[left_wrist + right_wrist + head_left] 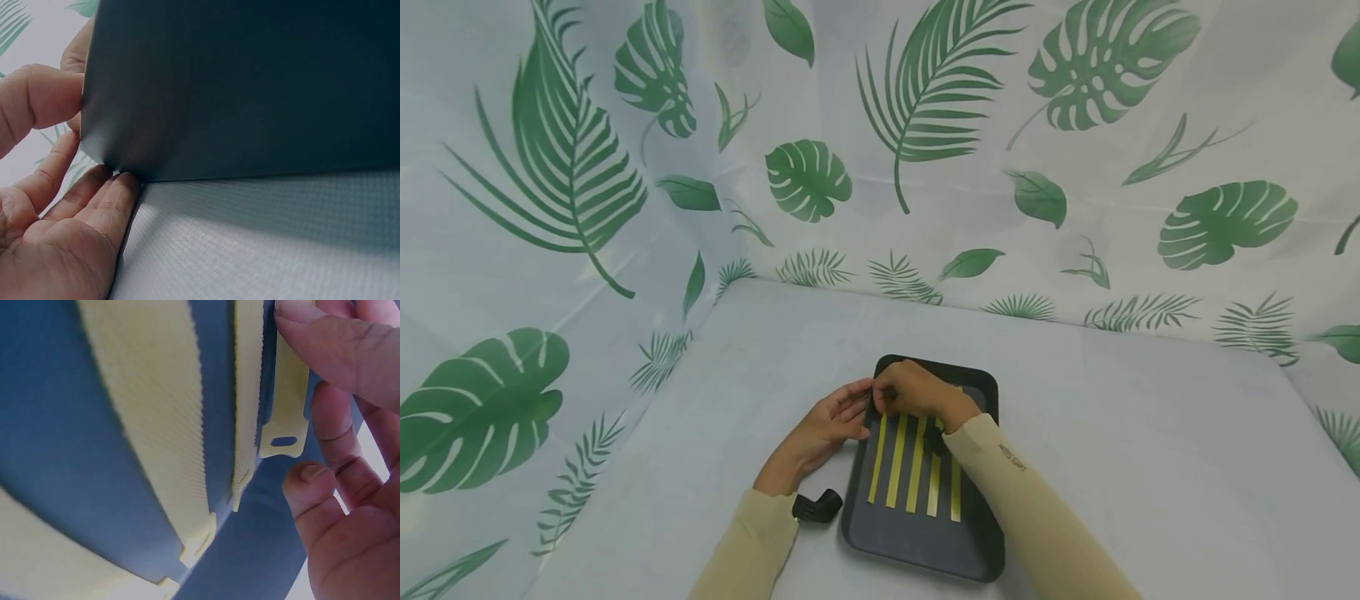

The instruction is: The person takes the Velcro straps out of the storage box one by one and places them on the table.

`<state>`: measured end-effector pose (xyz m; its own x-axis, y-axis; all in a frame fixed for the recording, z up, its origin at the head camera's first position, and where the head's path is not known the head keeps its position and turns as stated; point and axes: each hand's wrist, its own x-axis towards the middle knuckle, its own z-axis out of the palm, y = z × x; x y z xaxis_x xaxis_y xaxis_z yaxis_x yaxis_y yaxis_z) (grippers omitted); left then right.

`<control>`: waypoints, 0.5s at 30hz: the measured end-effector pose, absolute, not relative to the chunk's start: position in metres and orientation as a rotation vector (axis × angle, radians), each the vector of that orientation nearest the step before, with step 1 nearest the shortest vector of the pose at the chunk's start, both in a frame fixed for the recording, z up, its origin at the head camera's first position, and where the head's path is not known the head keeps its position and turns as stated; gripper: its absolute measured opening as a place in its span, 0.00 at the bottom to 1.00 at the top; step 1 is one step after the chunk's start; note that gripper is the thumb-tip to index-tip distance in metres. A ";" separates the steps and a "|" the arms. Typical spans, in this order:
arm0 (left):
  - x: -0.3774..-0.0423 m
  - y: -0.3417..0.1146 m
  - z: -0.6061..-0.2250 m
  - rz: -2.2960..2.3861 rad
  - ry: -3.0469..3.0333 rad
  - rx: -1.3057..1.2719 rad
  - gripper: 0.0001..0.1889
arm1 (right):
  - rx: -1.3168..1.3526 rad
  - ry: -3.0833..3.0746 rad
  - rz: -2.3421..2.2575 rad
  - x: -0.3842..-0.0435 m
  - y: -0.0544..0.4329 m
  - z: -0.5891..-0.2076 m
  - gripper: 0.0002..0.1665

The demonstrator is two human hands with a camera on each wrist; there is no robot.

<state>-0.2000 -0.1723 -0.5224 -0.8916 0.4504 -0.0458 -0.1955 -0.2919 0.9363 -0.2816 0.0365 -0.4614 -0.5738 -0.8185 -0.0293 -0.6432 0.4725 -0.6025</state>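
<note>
A dark tray (925, 550) on the table holds several yellow hook-and-loop cable ties (914, 467), laid side by side lengthwise. Over its far left corner, my right hand (917, 390) has curled fingers and pinches the leftmost cable tie (289, 406). The thumb (350, 353) lies across that strip, and its slotted head (284, 442) shows below. My left hand (831, 425) is beside the tray's left side, fingers fairly straight. In the left wrist view, the left fingertips (122, 187) touch the tray's outer wall (237, 94) low down, and the thumb (47, 100) meets its edge.
The tray stands on a pale tabletop (1135, 467). Leaf-printed white cloth (955, 200) rises behind and on the left. A black wrist device (818, 506) sticks out from the left sleeve, close to the tray's left rim.
</note>
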 end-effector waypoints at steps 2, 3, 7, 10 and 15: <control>-0.200 -0.172 -0.522 2.218 1.566 0.320 0.48 | -1.261 2.399 -0.800 -0.281 0.037 -0.460 0.18; -0.200 -0.172 -0.522 2.217 1.568 0.320 0.48 | -1.279 2.394 -0.801 -0.280 0.037 -0.459 0.18; -0.201 -0.172 -0.524 2.217 1.572 0.320 0.48 | -1.361 2.386 -0.781 -0.279 0.040 -0.455 0.16; -0.202 -0.172 -0.525 2.221 1.562 0.319 0.48 | -1.382 2.397 -0.749 -0.278 0.043 -0.450 0.15; -0.202 -0.172 -0.526 2.234 1.554 0.315 0.47 | -1.341 2.407 -0.712 -0.272 0.052 -0.435 0.14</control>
<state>-0.2021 -0.1716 -0.5255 -0.8948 0.4445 -0.0418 -0.1937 -0.3022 0.9333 -0.2718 0.0518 -0.4355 -0.5223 -0.8526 -0.0163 -0.7067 0.4435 -0.5512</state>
